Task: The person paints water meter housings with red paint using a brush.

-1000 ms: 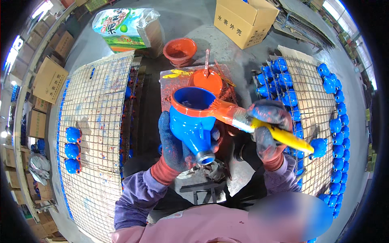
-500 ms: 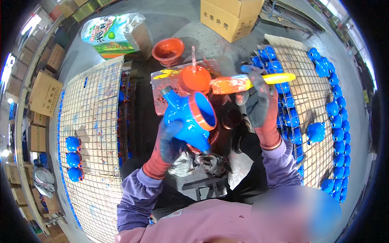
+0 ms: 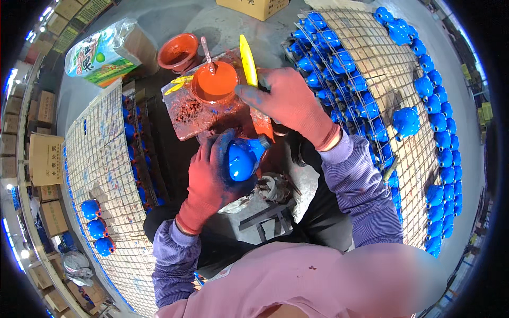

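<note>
My left hand [image 3: 212,167], in a red glove with dark fingers, is closed around a blue water meter housing [image 3: 243,160]. Its rounded blue side shows, with a short pipe end at the upper right; the wide opening is out of sight. Just above it, my right hand [image 3: 297,100] grips a paintbrush by its yellow handle [image 3: 247,61]. The bristles [image 3: 262,125], coated in orange-red paint, point down beside the housing; whether they touch it I cannot tell. Beyond the hands, a bowl of orange-red paint [image 3: 216,84] with a stick in it rests on a paint-stained board [image 3: 183,119].
Wire-mesh racks flank me, the left rack [image 3: 114,175] bearing a few blue housings [image 3: 96,229], the right rack [image 3: 360,40] many more. A red basin [image 3: 179,52] stands past the board, near a printed plastic-wrapped pack [image 3: 103,55]. Cardboard boxes [image 3: 45,159] line the left side.
The housing has been lowered and turned, so its orange-rimmed opening no longer shows. The brush has swung from level to steep, bristles downward, and moved closer to the housing. The view has shifted.
</note>
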